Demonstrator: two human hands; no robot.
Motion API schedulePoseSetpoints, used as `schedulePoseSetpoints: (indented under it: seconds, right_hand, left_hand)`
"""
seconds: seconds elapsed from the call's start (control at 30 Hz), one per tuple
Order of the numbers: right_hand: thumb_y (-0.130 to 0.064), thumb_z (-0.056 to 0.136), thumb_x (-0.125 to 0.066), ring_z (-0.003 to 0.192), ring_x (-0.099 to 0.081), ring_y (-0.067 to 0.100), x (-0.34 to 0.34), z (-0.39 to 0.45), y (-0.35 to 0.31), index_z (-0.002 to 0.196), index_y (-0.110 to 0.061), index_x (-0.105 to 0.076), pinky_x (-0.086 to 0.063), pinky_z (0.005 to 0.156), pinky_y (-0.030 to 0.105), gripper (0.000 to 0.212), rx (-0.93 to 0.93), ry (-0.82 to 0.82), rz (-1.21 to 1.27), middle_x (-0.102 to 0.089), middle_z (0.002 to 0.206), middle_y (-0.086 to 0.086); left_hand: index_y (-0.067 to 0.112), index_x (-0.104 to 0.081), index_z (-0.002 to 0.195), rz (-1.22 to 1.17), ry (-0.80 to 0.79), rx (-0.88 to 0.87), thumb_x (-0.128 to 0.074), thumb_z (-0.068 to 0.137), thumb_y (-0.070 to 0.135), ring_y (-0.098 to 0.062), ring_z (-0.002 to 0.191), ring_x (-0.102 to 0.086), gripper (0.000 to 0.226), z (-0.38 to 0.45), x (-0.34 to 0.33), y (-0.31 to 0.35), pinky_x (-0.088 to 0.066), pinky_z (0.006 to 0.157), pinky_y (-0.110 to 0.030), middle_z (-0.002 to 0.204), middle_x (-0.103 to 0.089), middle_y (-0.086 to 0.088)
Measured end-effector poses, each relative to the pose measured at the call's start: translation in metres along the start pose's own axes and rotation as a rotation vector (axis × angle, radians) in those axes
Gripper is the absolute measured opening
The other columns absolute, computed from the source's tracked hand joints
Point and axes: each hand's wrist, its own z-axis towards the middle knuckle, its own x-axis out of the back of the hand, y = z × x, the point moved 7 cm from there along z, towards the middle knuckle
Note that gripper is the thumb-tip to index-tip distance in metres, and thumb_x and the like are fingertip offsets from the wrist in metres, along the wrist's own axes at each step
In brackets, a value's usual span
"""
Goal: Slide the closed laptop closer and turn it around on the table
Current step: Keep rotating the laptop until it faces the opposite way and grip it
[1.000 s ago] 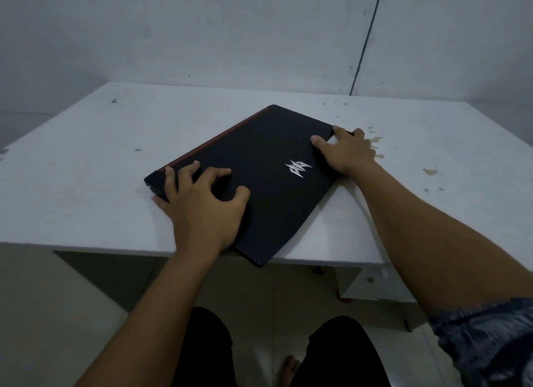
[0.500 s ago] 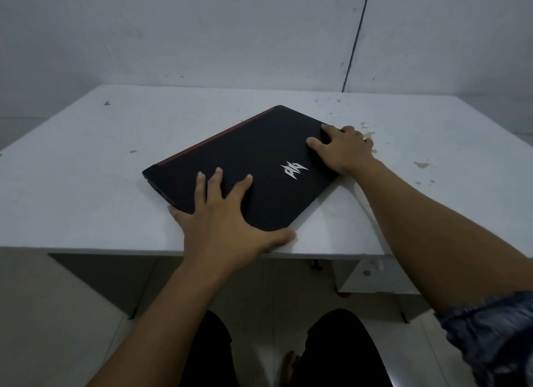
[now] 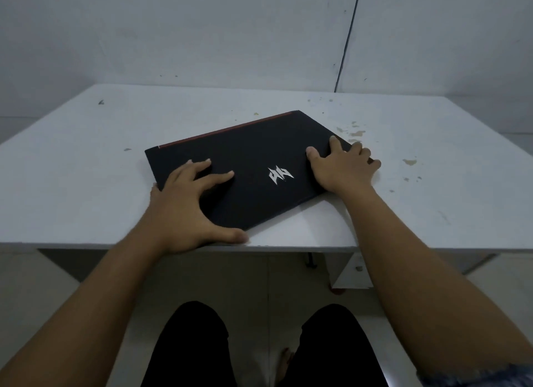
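Observation:
A closed black laptop [image 3: 248, 152] with a silver logo and a red strip along its far edge lies skewed on the white table [image 3: 72, 167], near the front edge. My left hand [image 3: 184, 213] grips its near-left corner, fingers spread on the lid and thumb along the near edge. My right hand [image 3: 343, 167] holds the right corner, thumb on the lid and fingers wrapped over the side.
The table top carries brown stains [image 3: 409, 162] to the right of the laptop. A grey wall [image 3: 202, 34] stands right behind the table. Below the front edge are my dark-clothed legs [image 3: 187, 346] and a white cabinet [image 3: 350, 274] on the tiled floor.
The laptop has turned clockwise, its near corner sliding back from over the table edge onto the top. My left hand shifted along the near edge; my right hand stayed on the right corner.

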Motion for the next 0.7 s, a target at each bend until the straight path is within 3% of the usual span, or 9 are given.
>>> schedulePoseSetpoints:
  seconds: [0.13,0.2,0.27,0.37,0.47,0.57,0.7]
  right_hand:
    - [-0.074,0.091,-0.016,0.145,-0.018,0.047,-0.001,-0.016,0.001,0.161,-0.028,-0.02,-0.011,0.112,0.064,0.083,-0.04,-0.006,-0.05,-0.021,0.159,0.028]
    - [-0.077,0.089,-0.016,0.142,-0.022,0.048,0.003,-0.011,0.0,0.16,-0.03,-0.021,-0.014,0.111,0.063,0.085,-0.013,-0.027,-0.075,-0.026,0.156,0.029]
    - [-0.083,0.086,-0.018,0.141,-0.026,0.047,0.007,0.0,-0.001,0.16,-0.038,-0.021,-0.017,0.111,0.059,0.086,0.042,-0.067,-0.064,-0.027,0.156,0.026]
    - [-0.088,0.083,-0.021,0.145,-0.025,0.042,0.008,0.011,-0.004,0.158,-0.049,-0.016,-0.019,0.114,0.056,0.084,0.141,-0.13,-0.007,-0.02,0.162,0.017]
    - [-0.084,0.086,-0.022,0.145,-0.024,0.041,0.007,0.01,-0.006,0.156,-0.053,-0.02,-0.018,0.115,0.055,0.077,0.186,-0.111,0.003,-0.021,0.163,0.013]
    - [-0.084,0.087,-0.021,0.144,-0.025,0.043,0.008,0.005,-0.003,0.156,-0.054,-0.021,-0.018,0.115,0.054,0.075,0.184,-0.1,-0.023,-0.024,0.162,0.014]
    - [-0.084,0.087,-0.02,0.144,-0.026,0.043,0.009,0.002,-0.001,0.156,-0.054,-0.021,-0.02,0.114,0.054,0.075,0.174,-0.105,-0.026,-0.023,0.163,0.013]
  left_hand:
    - [0.059,-0.04,0.148,-0.047,-0.001,-0.024,-0.072,0.037,0.094,-0.01,0.157,0.001,0.121,-0.002,0.007,-0.007,-0.017,0.122,-0.062,0.169,-0.006,0.019]
    - [0.055,-0.034,0.153,-0.132,0.062,0.074,-0.076,0.032,0.092,-0.015,0.157,0.01,0.134,-0.01,0.008,-0.008,-0.013,0.124,-0.058,0.169,0.012,0.02]
    - [0.05,-0.017,0.16,-0.201,0.121,0.236,-0.076,0.027,0.093,-0.024,0.157,0.017,0.152,-0.023,0.002,-0.011,-0.007,0.125,-0.057,0.169,0.024,0.011]
    - [0.043,-0.005,0.163,-0.245,0.197,0.387,-0.069,0.027,0.099,-0.036,0.158,0.009,0.16,-0.04,-0.009,-0.014,-0.006,0.125,-0.059,0.173,0.008,-0.007]
    - [0.044,-0.016,0.161,-0.257,0.256,0.369,-0.065,0.027,0.102,-0.036,0.157,-0.004,0.154,-0.042,-0.013,-0.013,-0.014,0.124,-0.06,0.17,-0.014,-0.011]
    - [0.045,-0.027,0.159,-0.26,0.29,0.339,-0.06,0.029,0.105,-0.037,0.155,-0.012,0.147,-0.042,-0.015,-0.014,-0.021,0.122,-0.06,0.165,-0.024,-0.012]
    - [0.04,-0.033,0.159,-0.258,0.334,0.336,-0.043,0.051,0.108,-0.039,0.157,-0.008,0.128,-0.041,-0.014,-0.012,-0.007,0.126,-0.056,0.166,-0.025,-0.017]
